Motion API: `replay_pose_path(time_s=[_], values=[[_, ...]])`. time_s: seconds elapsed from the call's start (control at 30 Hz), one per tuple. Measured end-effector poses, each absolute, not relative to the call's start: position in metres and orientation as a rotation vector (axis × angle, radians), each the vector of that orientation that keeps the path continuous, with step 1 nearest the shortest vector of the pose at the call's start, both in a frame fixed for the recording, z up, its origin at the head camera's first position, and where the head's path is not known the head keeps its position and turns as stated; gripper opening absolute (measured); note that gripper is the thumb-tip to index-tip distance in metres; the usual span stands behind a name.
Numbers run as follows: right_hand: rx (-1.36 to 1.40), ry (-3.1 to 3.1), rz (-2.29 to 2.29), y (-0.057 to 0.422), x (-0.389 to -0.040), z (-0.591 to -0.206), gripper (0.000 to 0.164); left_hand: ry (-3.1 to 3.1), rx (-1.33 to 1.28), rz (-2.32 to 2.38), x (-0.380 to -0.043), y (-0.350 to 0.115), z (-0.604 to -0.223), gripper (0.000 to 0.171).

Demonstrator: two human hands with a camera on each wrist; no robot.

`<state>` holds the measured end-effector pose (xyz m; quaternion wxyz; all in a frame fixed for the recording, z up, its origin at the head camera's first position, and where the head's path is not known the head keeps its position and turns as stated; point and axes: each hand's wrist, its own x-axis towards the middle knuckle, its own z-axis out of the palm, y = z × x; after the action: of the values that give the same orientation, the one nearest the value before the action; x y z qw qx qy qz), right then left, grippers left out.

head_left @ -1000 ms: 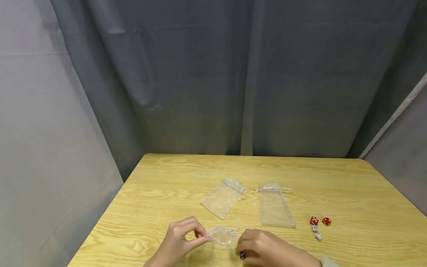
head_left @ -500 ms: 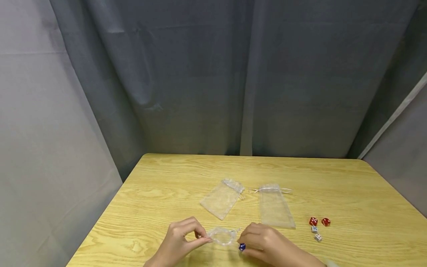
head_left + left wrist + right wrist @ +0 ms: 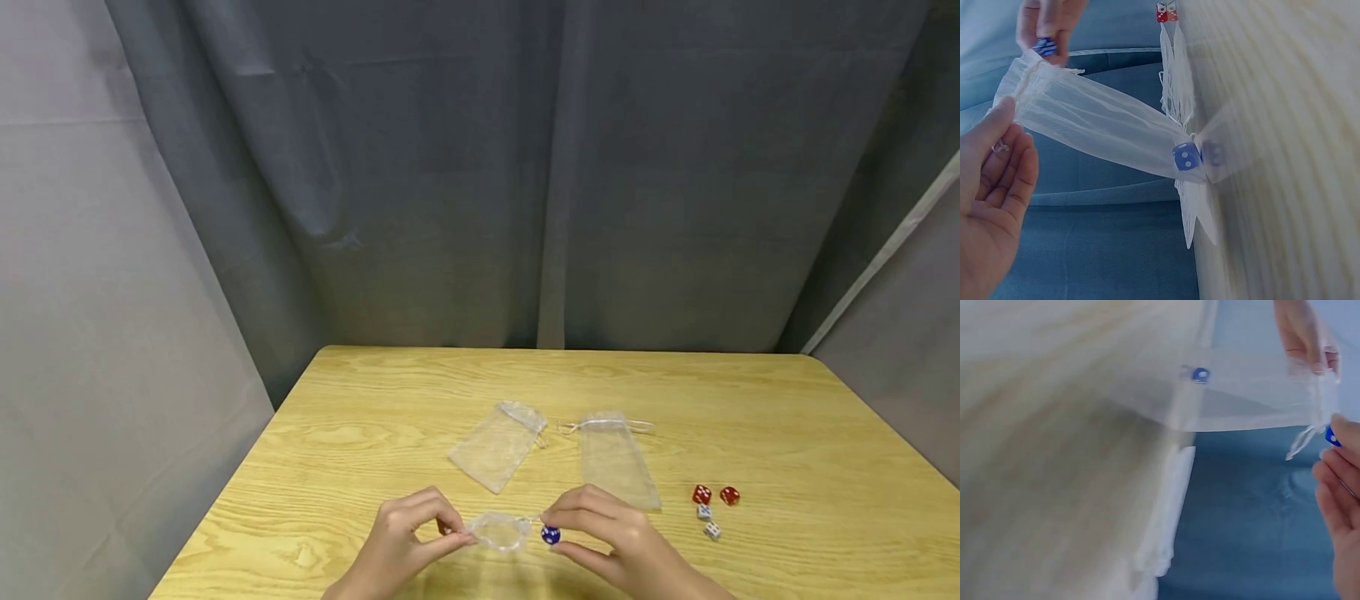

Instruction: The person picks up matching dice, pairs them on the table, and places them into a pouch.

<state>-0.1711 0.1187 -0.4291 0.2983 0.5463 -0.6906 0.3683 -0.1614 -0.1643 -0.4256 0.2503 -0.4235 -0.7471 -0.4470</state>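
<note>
My left hand [image 3: 408, 537] pinches the rim of a sheer white drawstring bag [image 3: 1104, 119], which hangs upright with its mouth spread in a ring. At the bag's bottom corner sits a blue die [image 3: 1186, 156], seen through the mesh in both wrist views. My right hand [image 3: 611, 537] pinches another blue die [image 3: 551, 534] between thumb and fingertips, just right of the bag's mouth. In the right wrist view that die is close beside the bag's drawstring loop [image 3: 1300, 444].
Two more sheer bags lie flat behind the hands, one tilted at left [image 3: 495, 450] and one at right [image 3: 618, 467]. Off to the right on the wooden table [image 3: 360, 400] are two red dice [image 3: 702, 494] and two white dice [image 3: 712, 529]. A grey curtain [image 3: 420, 208] hangs behind.
My right hand has risen from near the tabletop with the blue die, bringing it up to the height of the bag's mouth. My left hand and the bag stay in place.
</note>
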Motion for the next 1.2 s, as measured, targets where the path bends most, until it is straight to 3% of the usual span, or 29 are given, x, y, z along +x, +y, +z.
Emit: replay_pose_path(time_s=[0.33, 1.2], values=[[1.498, -1.776, 0.903, 0.1, -0.171, -0.406, 0.022, -2.026, -1.189, -1.226, -0.163, -0.161, -0.424, 0.016], [1.389, -1.839, 0.892, 0.107, -0.171, -0.411, 0.024, -2.013, -1.266, -1.151, -0.17, -0.147, -0.419, 0.014]])
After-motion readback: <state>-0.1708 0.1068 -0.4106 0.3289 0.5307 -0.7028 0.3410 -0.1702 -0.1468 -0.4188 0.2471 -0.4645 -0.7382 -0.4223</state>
